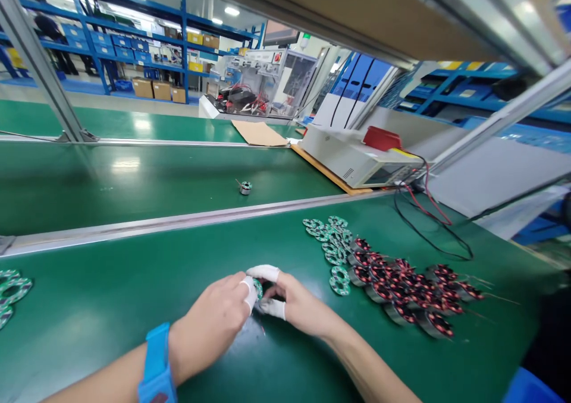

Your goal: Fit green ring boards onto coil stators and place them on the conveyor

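My left hand (216,311) and my right hand (297,305) meet over the green bench, white finger covers on some fingertips. Between them is a small green ring-shaped circuit board (258,289), mostly hidden by my fingers. Both hands are closed around it, the right thumb and fingers curving about its right side. Whether another part sits under the board cannot be seen. Right of my hands lies a loose pile of similar ring boards (339,279). Beside that pile stand many copper-wound motor stators (401,287), some with wire leads sticking out.
More ring boards (13,290) lie at the left edge. A single stator (245,188) sits beyond the metal rail (178,220). A grey instrument box (352,156) with a red object (382,138) on top stands back right, black and red cables (428,213) trailing onto the bench.
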Action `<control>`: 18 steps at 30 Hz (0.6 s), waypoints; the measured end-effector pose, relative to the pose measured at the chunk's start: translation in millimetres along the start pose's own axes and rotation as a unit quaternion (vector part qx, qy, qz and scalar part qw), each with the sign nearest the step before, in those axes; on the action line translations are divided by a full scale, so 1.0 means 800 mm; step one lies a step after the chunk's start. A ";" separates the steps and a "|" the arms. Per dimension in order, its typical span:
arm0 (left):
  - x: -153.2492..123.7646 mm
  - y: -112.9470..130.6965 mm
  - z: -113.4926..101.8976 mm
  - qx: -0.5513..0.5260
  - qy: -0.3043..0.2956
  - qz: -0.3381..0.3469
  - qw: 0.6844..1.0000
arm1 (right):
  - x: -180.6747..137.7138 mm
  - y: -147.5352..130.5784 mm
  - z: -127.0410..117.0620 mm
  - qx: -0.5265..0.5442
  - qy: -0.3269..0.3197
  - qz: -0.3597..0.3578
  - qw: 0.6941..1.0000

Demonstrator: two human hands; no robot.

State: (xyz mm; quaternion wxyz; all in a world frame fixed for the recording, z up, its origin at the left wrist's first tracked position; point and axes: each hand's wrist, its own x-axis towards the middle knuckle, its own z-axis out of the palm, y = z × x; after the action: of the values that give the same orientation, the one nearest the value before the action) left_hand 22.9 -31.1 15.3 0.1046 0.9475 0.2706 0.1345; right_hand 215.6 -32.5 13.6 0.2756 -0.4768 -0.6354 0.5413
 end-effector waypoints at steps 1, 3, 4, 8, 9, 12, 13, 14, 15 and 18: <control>0.000 0.000 0.002 0.014 0.005 0.011 1.000 | 0.001 0.001 0.002 -0.013 0.002 -0.007 1.000; -0.001 0.000 0.003 0.040 0.011 0.028 0.999 | 0.001 0.000 0.006 -0.050 0.012 -0.027 0.998; -0.002 0.001 0.003 0.054 0.015 0.036 0.998 | 0.001 -0.001 0.007 -0.068 0.017 -0.038 0.997; -0.007 0.005 0.012 0.129 0.076 0.060 0.987 | 0.001 -0.005 0.011 -0.111 0.035 -0.067 0.991; -0.008 0.007 0.017 0.149 0.097 0.062 0.982 | 0.002 -0.006 0.012 -0.116 0.039 -0.072 0.990; -0.009 0.011 0.030 0.195 0.134 0.066 0.969 | 0.005 -0.004 0.015 -0.117 0.045 -0.081 0.989; -0.010 0.012 0.033 0.202 0.138 0.069 0.967 | 0.006 -0.003 0.016 -0.114 0.044 -0.080 0.989; -0.010 0.011 0.034 0.206 0.137 0.071 0.966 | 0.007 -0.003 0.015 -0.110 0.040 -0.078 0.990; -0.011 0.010 0.034 0.203 0.134 0.070 0.967 | 0.006 -0.004 0.014 -0.108 0.032 -0.074 0.991; -0.013 0.008 0.026 0.142 0.118 0.043 0.982 | -0.003 -0.014 0.005 -0.135 0.061 -0.068 0.987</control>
State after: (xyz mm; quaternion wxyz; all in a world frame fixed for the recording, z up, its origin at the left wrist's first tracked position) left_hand 23.9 -44.6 -4.8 -0.0697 0.9408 0.2568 0.2101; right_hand 209.5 -35.8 23.9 0.2828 -0.4977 -0.7157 0.4002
